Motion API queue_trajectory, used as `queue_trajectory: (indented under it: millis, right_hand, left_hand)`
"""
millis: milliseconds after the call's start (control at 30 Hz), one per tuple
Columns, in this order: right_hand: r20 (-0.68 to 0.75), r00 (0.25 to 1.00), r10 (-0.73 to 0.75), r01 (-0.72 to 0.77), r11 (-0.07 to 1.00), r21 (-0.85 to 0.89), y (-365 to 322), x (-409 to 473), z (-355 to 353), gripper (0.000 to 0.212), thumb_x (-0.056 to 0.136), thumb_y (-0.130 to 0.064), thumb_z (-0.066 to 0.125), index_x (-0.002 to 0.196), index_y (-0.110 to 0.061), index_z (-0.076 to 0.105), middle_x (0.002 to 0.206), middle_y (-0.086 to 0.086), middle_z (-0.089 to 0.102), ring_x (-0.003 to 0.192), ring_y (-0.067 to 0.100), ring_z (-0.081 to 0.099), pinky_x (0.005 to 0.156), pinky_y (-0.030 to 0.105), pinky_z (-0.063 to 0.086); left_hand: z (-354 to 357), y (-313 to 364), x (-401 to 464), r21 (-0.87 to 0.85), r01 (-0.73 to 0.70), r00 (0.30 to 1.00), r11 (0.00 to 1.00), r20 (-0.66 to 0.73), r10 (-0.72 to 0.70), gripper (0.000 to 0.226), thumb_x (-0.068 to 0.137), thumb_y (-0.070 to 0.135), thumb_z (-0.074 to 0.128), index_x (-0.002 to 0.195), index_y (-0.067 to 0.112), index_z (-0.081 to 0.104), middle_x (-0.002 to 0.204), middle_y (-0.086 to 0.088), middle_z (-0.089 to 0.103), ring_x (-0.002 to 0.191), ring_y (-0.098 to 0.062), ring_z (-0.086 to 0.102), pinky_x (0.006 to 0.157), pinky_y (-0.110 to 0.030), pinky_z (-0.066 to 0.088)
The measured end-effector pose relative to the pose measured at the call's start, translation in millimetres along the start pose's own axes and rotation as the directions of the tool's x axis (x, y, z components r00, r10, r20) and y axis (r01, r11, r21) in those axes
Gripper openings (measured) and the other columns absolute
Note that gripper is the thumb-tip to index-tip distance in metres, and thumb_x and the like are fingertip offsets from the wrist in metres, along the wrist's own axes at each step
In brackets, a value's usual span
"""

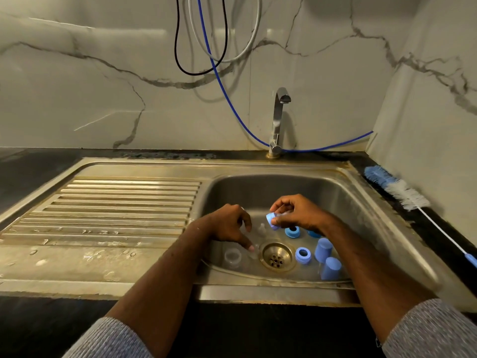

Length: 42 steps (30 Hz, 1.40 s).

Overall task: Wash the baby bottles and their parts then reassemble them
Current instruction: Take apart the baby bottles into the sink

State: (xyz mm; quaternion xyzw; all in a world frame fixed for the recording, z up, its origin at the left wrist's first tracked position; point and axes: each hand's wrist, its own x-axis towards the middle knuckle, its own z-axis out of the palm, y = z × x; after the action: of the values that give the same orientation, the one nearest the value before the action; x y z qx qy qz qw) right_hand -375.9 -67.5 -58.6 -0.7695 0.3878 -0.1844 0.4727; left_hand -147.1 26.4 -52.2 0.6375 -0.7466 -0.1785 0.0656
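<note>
Both hands are low in the steel sink basin (343, 202). My right hand (296, 211) grips a small clear bottle with a blue collar ring (271, 220), held tilted above the basin floor. My left hand (229, 223) reaches down, its fingertips touching a clear nipple (254, 250) beside the drain (277, 257). Another clear nipple (261, 228) stands between the hands. On the basin floor lie two blue collar rings (293, 231) (302, 255), two blue caps (323, 249) (331, 267) and a clear bottle (232, 257).
A chrome tap (278, 117) rises behind the basin, with no water running. The ribbed draining board (116, 210) at the left is wet. A blue and white bottle brush (402, 193) lies on the dark counter at the right. Cables hang on the marble wall.
</note>
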Motion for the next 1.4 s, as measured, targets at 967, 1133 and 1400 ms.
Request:
queue_trajectory:
  millis: [967,1133,1400]
  right_hand:
    - [-0.389,0.892,-0.229,0.283,0.955,0.085,-32.3,-9.2,-0.2,0.018,0.082,-0.005,0.079,0.096,-0.016,0.073,0.086,0.006,0.075,0.074,0.020,0.074,0.066,0.028,0.060]
    - [-0.388,0.868,-0.308,0.306,0.949,-0.069,-42.7,-13.1,2.4,0.011,0.084,0.002,0.075,0.083,-0.007,0.067,0.077,0.010,0.069,0.060,0.019,0.066,0.059,0.034,0.060]
    - [-0.568,0.771,-0.289,0.290,0.953,-0.092,-47.1,-5.0,17.8,0.021,0.081,0.012,0.067,0.073,-0.007,0.065,0.074,0.003,0.062,0.072,0.014,0.060,0.064,0.027,0.051]
  left_hand:
    - [-0.5,18.1,28.4,-0.908,-0.274,0.954,0.318,-0.297,-0.027,0.033,0.090,0.018,0.070,0.122,0.011,0.067,0.106,-0.013,0.076,0.096,-0.030,0.074,0.081,-0.031,0.061]
    - [-6.0,18.7,23.6,-0.931,-0.238,0.971,0.276,-0.237,0.039,0.046,0.086,0.022,0.071,0.128,0.004,0.063,0.110,-0.017,0.074,0.096,-0.029,0.074,0.082,-0.030,0.061]
    - [-4.0,30.2,26.9,-0.906,-0.279,0.953,0.319,-0.301,-0.021,0.037,0.093,0.014,0.068,0.127,0.002,0.063,0.104,-0.015,0.076,0.093,-0.028,0.075,0.082,-0.031,0.060]
